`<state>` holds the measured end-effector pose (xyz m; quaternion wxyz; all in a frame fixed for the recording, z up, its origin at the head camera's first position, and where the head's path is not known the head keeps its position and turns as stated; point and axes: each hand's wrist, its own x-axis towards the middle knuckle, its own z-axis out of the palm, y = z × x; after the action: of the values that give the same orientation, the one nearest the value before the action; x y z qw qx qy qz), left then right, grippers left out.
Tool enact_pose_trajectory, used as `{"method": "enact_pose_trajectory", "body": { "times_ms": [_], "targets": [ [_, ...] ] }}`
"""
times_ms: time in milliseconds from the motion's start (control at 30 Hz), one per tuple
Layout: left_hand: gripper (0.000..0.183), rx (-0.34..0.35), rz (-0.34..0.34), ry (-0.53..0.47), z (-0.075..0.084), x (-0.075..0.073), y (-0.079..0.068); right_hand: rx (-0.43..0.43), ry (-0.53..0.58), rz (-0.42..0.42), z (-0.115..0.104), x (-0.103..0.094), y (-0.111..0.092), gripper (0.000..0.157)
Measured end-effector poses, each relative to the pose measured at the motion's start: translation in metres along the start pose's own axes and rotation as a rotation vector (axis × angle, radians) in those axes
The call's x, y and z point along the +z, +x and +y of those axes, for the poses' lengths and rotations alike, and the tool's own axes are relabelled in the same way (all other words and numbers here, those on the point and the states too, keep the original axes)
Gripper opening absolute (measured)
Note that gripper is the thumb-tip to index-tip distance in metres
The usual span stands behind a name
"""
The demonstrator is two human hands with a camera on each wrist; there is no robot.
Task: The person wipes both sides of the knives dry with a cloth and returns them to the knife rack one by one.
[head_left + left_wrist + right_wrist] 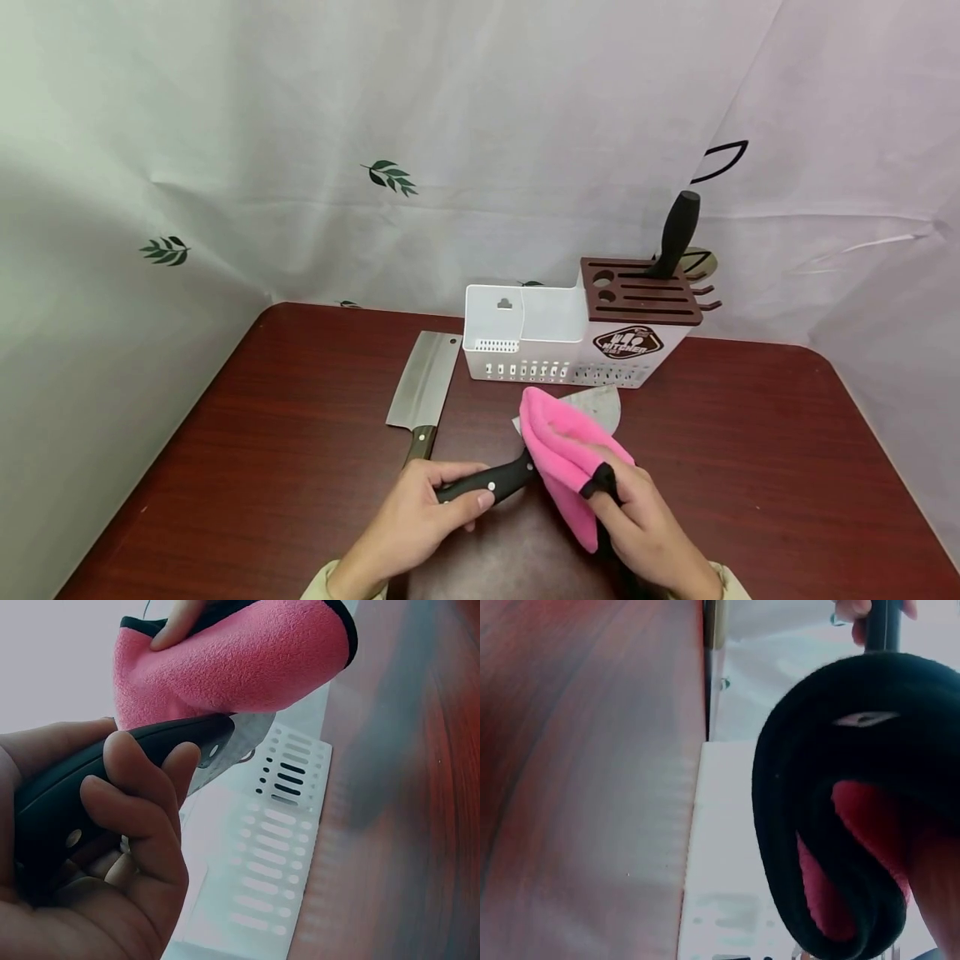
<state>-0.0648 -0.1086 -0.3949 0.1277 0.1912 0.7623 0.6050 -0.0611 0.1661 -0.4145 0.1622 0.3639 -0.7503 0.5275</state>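
The left hand grips a knife, the right hand pinches pink cloth over its blade, and I fear a cut should that cloth slip.

The counter was reddish brown
A cleaver lay flat on it, and a white knife rack stood near its far edge.

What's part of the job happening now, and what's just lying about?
For the job, likely wiping:
black-handled knife, held
pink cloth, covering part of it

Just there:
cleaver on the table
knife holder
second knife standing in the holder
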Motion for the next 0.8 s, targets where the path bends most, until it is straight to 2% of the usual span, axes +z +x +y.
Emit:
{"method": "enact_pose_trajectory", "body": {
  "times_ms": [133,333,533,667,800],
  "targets": [
    [0.020,-0.020,-0.001,-0.002,0.0006,-0.0001,-0.0002,-0.033,-0.061,-0.067,-0.0019,0.0041,0.0003,0.066],
    [0.021,-0.013,-0.005,-0.005,0.0009,-0.0011,-0.0006,0.010,-0.202,-0.145,-0.0053,0.0065,0.0000,0.080],
    [0.020,-0.003,0.002,0.013,0.0011,-0.0021,-0.0003,0.032,-0.288,-0.154,-0.0045,0.0073,-0.0006,0.079],
    [0.019,0.013,0.006,0.012,0.0009,-0.0028,-0.0003,0.017,-0.341,-0.107,-0.0020,0.0066,-0.0003,0.073],
    [0.020,0.017,0.008,0.000,0.0013,-0.0036,-0.0008,0.018,-0.384,-0.063,0.0002,0.0051,0.0002,0.047]
  ]
}}
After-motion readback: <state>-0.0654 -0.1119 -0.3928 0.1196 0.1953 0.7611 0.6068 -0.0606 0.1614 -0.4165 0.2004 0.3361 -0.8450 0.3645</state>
